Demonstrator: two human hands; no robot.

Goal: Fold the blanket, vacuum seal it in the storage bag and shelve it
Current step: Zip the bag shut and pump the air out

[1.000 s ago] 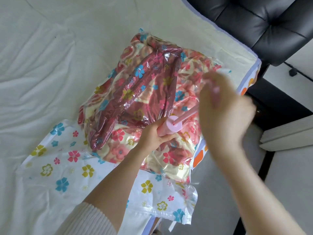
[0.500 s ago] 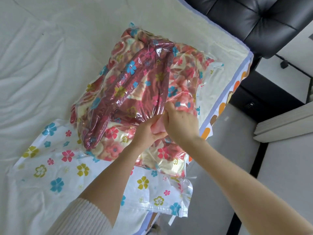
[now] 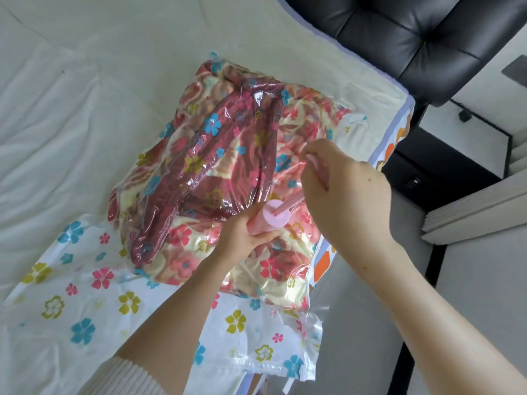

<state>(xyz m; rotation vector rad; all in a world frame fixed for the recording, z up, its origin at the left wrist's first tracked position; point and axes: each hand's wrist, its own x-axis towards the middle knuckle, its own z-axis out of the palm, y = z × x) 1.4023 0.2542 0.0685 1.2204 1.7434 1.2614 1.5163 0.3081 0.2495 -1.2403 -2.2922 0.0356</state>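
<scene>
Where the pale bed sheet (image 3: 85, 132) spreads out on the left, the flat end of a clear storage bag (image 3: 94, 295) printed with blue, pink and yellow flowers lies smooth on the bed. Further right, the same bag bulges around a folded blanket (image 3: 228, 166), dark red and cream with a floral pattern, and the plastic is drawn in creases over it. Near the lower right part of that bulge stands a pink hand pump (image 3: 268, 220), its base against the bag. A left hand (image 3: 245, 238) grips the pump's barrel with fingers curled round it, a cream ribbed sleeve (image 3: 131, 377) showing at the bottom edge. From the top of the barrel a thin pink rod (image 3: 291, 205) rises up and to the right into a right hand (image 3: 345, 189), whose fingers are curled round the handle at the rod's end. Right of the bag runs the bed's edge with orange and brown spots (image 3: 387, 149), then grey floor (image 3: 370, 309). A black tufted chair (image 3: 413, 32) fills the upper right corner.
</scene>
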